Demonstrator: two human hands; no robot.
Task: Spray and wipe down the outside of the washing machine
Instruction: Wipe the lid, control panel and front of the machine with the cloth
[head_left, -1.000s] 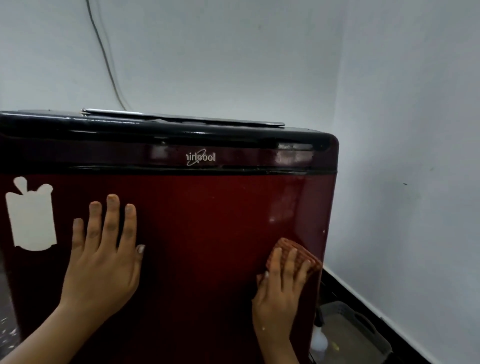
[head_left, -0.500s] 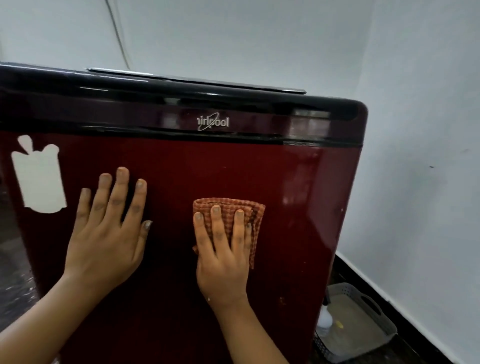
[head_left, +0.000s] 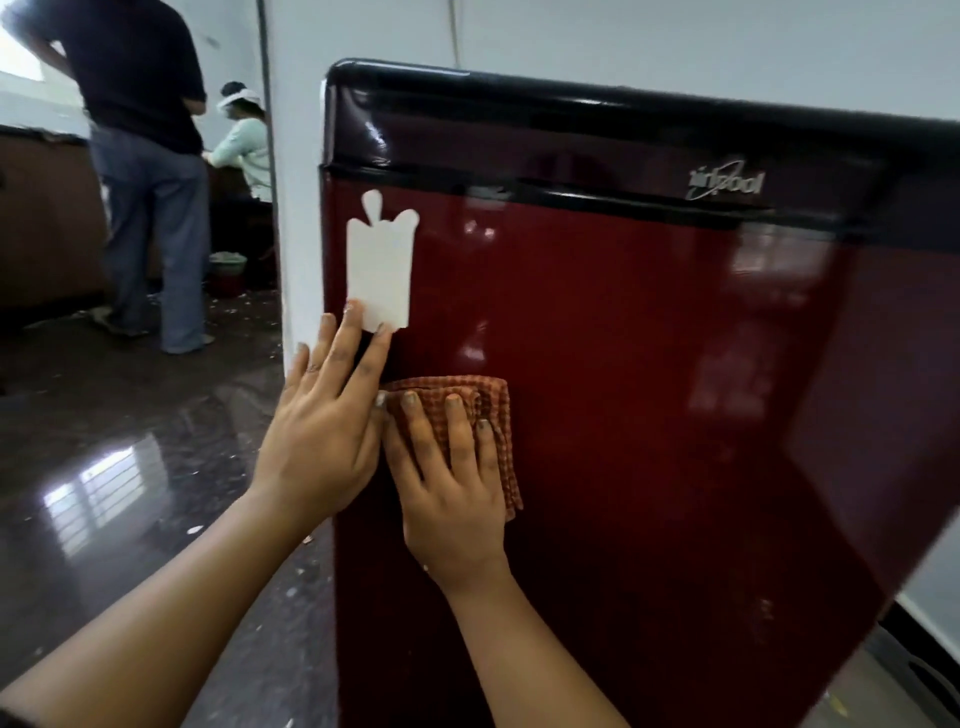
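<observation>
The washing machine (head_left: 649, 364) fills the right of the view, with a glossy dark red front panel and a black top band. My right hand (head_left: 449, 488) lies flat on a folded orange checked cloth (head_left: 488, 400), pressing it against the panel's left part. My left hand (head_left: 322, 421) rests flat on the panel beside it, fingers spread, fingertips touching the lower edge of a white sticker patch (head_left: 382, 270). The two hands touch side by side. No spray bottle is in view.
A white wall edge (head_left: 291, 208) runs just left of the machine. Beyond it two people (head_left: 150, 156) stand at a counter. The dark polished floor (head_left: 104, 467) at left is strewn with small white scraps. A grey basket rim (head_left: 930, 675) shows at bottom right.
My right hand has slid the cloth leftward across the panel, from the right edge to beside my left hand. The view has swung left, bringing the room and the people into sight.
</observation>
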